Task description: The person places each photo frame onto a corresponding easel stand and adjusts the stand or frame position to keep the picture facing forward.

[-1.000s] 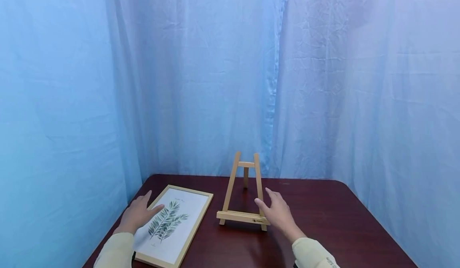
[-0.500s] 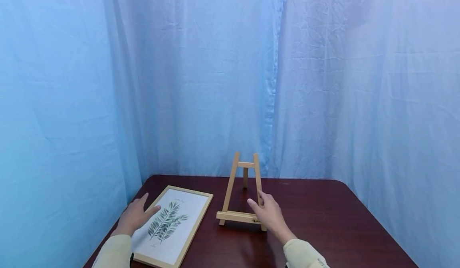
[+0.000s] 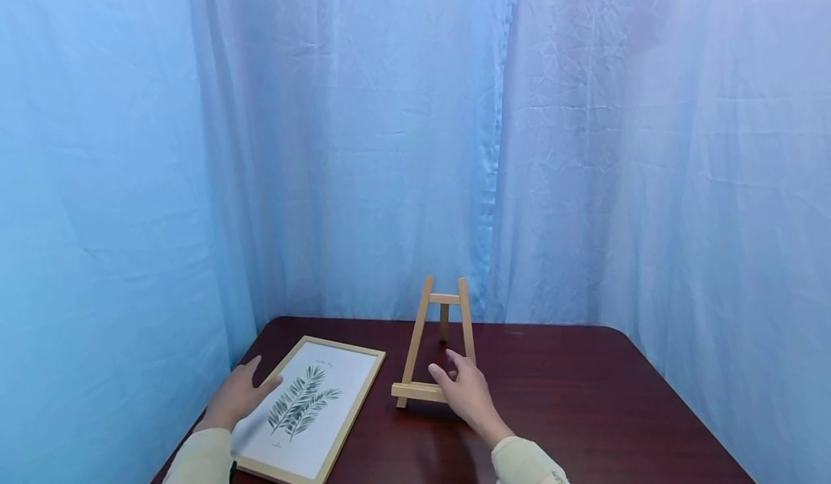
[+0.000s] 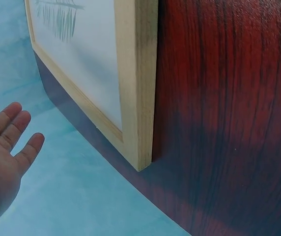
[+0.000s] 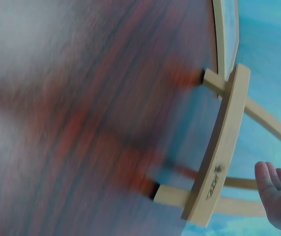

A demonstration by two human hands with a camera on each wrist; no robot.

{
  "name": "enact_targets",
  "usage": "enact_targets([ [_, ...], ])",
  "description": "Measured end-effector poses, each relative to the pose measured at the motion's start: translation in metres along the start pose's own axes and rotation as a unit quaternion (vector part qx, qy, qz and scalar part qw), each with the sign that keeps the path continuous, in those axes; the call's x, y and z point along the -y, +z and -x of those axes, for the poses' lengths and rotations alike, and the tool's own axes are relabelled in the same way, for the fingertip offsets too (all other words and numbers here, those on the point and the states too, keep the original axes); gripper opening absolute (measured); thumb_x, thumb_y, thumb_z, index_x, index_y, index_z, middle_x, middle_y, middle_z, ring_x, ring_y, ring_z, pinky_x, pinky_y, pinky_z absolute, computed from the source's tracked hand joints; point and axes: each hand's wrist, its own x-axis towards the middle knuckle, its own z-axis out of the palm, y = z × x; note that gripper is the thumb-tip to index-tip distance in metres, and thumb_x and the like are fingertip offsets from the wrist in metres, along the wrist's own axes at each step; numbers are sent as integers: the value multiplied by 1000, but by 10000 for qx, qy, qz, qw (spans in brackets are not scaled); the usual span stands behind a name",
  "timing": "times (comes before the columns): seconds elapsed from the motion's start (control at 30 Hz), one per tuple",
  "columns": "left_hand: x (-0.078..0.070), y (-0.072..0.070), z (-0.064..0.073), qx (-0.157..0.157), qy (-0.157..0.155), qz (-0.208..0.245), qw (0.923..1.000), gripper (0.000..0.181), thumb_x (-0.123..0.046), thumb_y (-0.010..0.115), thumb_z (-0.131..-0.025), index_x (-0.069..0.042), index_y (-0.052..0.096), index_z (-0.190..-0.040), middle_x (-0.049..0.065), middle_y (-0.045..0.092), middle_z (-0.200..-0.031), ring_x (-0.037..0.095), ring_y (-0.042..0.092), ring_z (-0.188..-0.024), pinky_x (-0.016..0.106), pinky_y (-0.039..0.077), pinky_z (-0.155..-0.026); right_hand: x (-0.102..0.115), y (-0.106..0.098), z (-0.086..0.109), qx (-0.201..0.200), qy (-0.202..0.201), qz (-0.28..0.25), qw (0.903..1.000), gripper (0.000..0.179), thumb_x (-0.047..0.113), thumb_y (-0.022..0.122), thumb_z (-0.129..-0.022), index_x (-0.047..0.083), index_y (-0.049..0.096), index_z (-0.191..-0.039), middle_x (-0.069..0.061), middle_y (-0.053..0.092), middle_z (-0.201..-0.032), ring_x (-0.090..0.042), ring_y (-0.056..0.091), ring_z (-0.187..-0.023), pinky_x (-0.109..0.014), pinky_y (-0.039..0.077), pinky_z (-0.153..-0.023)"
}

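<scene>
In head view, the right hand [image 3: 469, 397] hides the easel's [image 3: 416, 340] right foot [image 5: 171, 195] (fingers apart, like the left hand's [image 3: 235, 396]).

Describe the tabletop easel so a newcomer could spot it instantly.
On the dark red table, right of the leaf-print picture frame in the head view, stands the pale wooden tabletop easel. The right hand partly covers it. Unlike the flat-lying frame, it is upright and open, two front legs converging above a ledge with a small dark logo.

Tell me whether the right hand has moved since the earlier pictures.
Yes: the right hand has moved left in the head view, judged against the easel, whose lower right it now covers.
</scene>
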Motion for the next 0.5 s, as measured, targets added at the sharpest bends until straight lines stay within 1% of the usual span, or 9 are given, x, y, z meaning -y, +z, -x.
enact_targets([
  [0.07,2,1,0,17,-28,3,10000,105,-70,53,-89,14,29,-147,45,31,-143,59,31,-132,67,31,-104,2,4,1,60,4,-52,10000,64,44,63,-96,0,51,-142,-21,58,-127,-35,60,-111,-51,52,-87],
  [0.23,6,2,0,53,-60,13,10000,103,-68,54,-90,14,30,-147,44,30,-143,59,30,-132,67,30,-105,10,14,4,285,17,-298,9991,66,45,62,-96,-1,49,-143,-21,57,-125,-35,60,-111,-48,53,-86],
  [0.5,12,0,5,99,-63,140,9998,106,-69,54,-89,17,30,-145,43,31,-144,59,30,-132,67,29,-105,17,33,12,513,135,-583,9969,68,47,61,-96,-1,49,-143,-21,56,-128,-33,62,-109,-46,55,-82],
])
